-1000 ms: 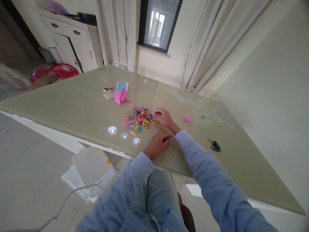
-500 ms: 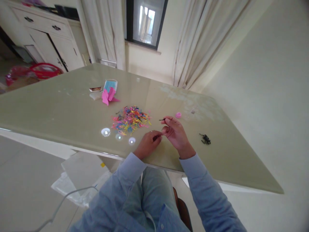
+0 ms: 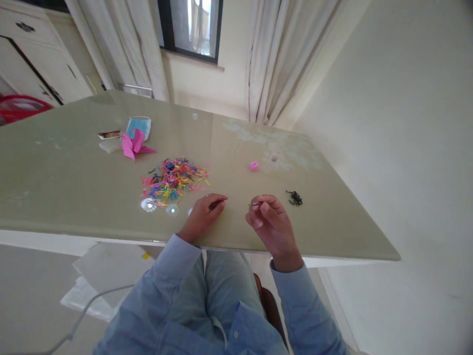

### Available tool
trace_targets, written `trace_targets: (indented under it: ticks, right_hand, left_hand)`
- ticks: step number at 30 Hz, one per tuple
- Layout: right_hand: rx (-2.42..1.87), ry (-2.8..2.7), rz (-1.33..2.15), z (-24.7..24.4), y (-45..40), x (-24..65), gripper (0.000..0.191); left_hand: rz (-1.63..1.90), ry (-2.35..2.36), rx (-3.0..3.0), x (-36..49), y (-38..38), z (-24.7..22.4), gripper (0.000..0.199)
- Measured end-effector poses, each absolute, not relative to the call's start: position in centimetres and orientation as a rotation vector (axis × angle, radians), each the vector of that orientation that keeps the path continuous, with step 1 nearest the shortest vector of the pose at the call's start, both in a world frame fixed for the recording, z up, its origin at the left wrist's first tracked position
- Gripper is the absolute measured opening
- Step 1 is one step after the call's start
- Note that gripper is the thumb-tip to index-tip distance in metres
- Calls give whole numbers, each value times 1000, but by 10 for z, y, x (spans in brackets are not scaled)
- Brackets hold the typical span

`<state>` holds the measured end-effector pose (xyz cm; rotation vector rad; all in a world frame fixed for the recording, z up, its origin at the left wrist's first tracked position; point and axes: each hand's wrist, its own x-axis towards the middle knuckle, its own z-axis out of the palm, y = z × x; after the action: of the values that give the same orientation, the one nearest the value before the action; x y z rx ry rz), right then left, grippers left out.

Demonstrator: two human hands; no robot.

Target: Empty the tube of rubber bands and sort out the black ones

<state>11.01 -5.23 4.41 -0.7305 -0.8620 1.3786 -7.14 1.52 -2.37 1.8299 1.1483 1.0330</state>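
My right hand (image 3: 271, 217) is raised over the table near its front edge, thumb and forefinger pinched on a thin black strand (image 3: 253, 204) that looks like a small elastic band. To its left, my left hand (image 3: 203, 212) rests low by the table edge with its fingers closed together; whether anything is in them is hidden. A loose heap of multicoloured strands (image 3: 173, 178), pink, yellow, blue, red and black, lies beyond my left hand. Right of my right hand sits a small cluster of black strands (image 3: 295, 198).
At the back left of the greenish glossy table (image 3: 229, 148) lie a pink folded paper shape (image 3: 135, 144), a blue face mask (image 3: 139, 127) and a small card-like item (image 3: 109, 134). A small pink round object (image 3: 253, 166) stands past my hands. Curtains and a wall border the far side.
My hands have come apart. The right hand, holding the black strand, has shifted toward the black cluster. The whole view has turned a little to the right.
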Motion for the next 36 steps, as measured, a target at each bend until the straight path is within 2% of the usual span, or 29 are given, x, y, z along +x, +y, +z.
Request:
trace_targets:
  ticks: [14, 25, 31, 36]
  right_hand:
    - [-793, -759, 1261, 29, -72, 158, 17]
    - [-1386, -675, 559, -9, -39, 291, 32]
    - [-1662, -991, 391, -17, -31, 309, 33]
    - [-1730, -1183, 318, -23, -34, 309, 36]
  left_hand:
    - [1013, 1209, 1775, -73, 14, -23, 39]
    - [981, 1262, 1762, -74, 14, -24, 45]
    - [976, 1273, 1762, -74, 13, -20, 45]
    - [974, 1300, 1776, -74, 13, -20, 44]
